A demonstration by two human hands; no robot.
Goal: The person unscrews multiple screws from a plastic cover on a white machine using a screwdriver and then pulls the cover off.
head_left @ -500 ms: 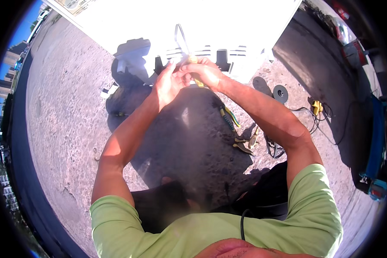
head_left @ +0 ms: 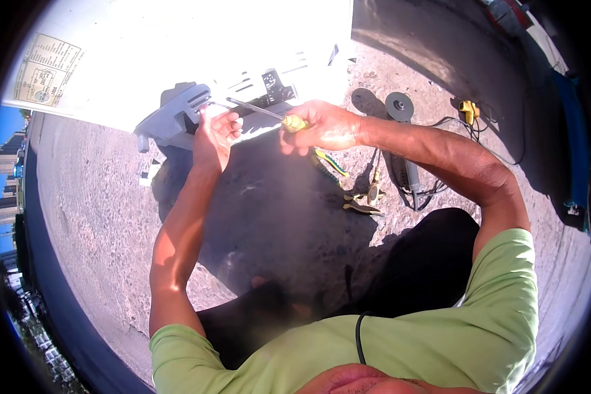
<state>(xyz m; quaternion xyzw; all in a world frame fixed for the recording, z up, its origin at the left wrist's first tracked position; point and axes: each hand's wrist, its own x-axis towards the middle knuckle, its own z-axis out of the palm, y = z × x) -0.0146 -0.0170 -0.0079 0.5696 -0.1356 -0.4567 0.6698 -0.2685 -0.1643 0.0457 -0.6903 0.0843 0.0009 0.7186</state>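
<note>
A screwdriver (head_left: 295, 123) with a yellow handle is gripped in my right hand (head_left: 322, 125), its metal shaft pointing left along the lower edge of a large white appliance (head_left: 197, 46). My left hand (head_left: 213, 134) is raised beside the screwdriver's tip, at a grey-white slotted part (head_left: 171, 115) of that lower edge. The left fingers are loosely bent and apart, and I make out nothing held in them. Strong glare washes out much of the white surface, and dark openings (head_left: 269, 92) show in its lower edge.
On the rough pavement right of my hands lie green-and-yellow pliers (head_left: 331, 162), another pair of pliers (head_left: 364, 205), and an angle grinder (head_left: 410, 174) with its disc (head_left: 399, 106). Its dark cord runs near a yellow plug (head_left: 468, 111). A small white piece (head_left: 150, 173) lies at the left.
My hands were together at the white edge; now they are apart, the left farther left. The screwdriver's shaft has swung from pointing away to pointing left. The view has turned as well.
</note>
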